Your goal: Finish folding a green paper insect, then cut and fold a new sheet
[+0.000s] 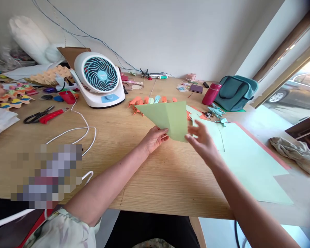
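Note:
A light green sheet of paper (pixel 174 119) with faint creases is held up above the wooden table, one corner pointing left. My left hand (pixel 156 138) pinches its lower edge, thumb in front and fingers behind. At the sheet's right side is my right hand (pixel 200 137), fingers apart and slightly blurred, its thumb close to the lower right corner. Whether that thumb touches the paper is unclear. Behind the sheet stands a row of small folded orange and pale paper pieces (pixel 138 101), partly hidden by it.
Large pale green sheets (pixel 248 165) cover the right side of the table (pixel 144 182). A white fan (pixel 100 79), scissors (pixel 37 115) and a red-handled cutter (pixel 51 116) lie left. A pink bottle (pixel 212 94) and teal bag (pixel 236 92) stand at the back right.

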Available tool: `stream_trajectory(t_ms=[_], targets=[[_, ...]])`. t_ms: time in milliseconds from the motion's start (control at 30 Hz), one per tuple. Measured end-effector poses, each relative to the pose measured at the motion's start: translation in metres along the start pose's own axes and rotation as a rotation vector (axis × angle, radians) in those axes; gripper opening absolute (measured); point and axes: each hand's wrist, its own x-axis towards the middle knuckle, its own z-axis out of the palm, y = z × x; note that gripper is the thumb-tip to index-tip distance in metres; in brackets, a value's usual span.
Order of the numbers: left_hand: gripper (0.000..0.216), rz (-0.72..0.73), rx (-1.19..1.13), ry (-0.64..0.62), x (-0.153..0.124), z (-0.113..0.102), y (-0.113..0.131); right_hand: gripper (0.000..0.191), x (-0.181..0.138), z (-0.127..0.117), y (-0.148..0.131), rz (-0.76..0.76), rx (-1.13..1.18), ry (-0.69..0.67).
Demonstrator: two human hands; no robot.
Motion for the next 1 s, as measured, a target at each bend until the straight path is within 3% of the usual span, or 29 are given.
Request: stream_trajectory(t_ms=[100,267,400,733,833,1000], targets=[[0.033,-0.033,0.004,-0.017,-0.001,0.004,-0.006,0.042,-0.006,0.019,-0.001,0.141,0.157,-0.018],[0.034,-0.122,-0.041,-0.040,-0.007,-0.002,-0.017,0.029,-0.016,0.041,-0.001,0.288,0.373,0.066],[0.033,-0.130,-0.047,-0.060,-0.007,-0.008,-0.018,0.028,-0.016,0.036,0.005,0.367,0.517,0.081],[0.028,0.135,-0.029,0.109,0.006,-0.039,0.008,0.022,-0.005,0.010,0.034,0.372,0.576,0.346],[0.029,0.086,-0.022,0.029,0.005,-0.049,0.016,0.018,-0.002,0.007,0.036,0.309,0.630,0.342],[0.055,-0.134,0.117,-0.290,-0.001,-0.060,0.030,0.015,-0.003,-0.006,0.035,0.131,0.643,0.217]])
